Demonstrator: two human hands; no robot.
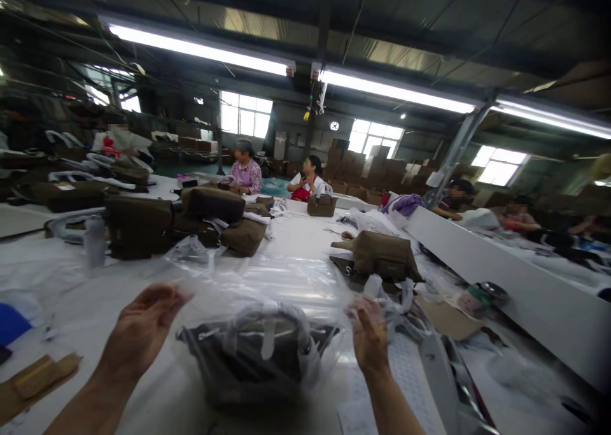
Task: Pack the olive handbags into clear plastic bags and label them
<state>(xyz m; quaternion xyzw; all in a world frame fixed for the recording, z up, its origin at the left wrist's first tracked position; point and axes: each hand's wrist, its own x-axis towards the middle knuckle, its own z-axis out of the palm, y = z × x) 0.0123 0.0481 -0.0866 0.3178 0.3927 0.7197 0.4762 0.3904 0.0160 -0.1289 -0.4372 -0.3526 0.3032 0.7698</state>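
Right in front of me a dark olive handbag (248, 358) stands inside a clear plastic bag (191, 358), its handles (303, 323) wrapped in pale padding. My left hand (147, 320) pinches the plastic at the upper left, fingers closed on its edge. On the other side my right hand (370, 333) grips the plastic at the upper right, its fingertips slightly blurred. Both hands are apart from the handbag itself. Beyond it, clear plastic sheets (296, 272) lie flat on the white table (286, 234).
Several olive handbags (138, 225) are heaped at the left, and another handbag (386, 256) lies at the right. A jar (482, 295) stands beside a long white board (515, 282). Brown cardboard (41, 381) lies at lower left. Co-workers (245, 171) sit across the table.
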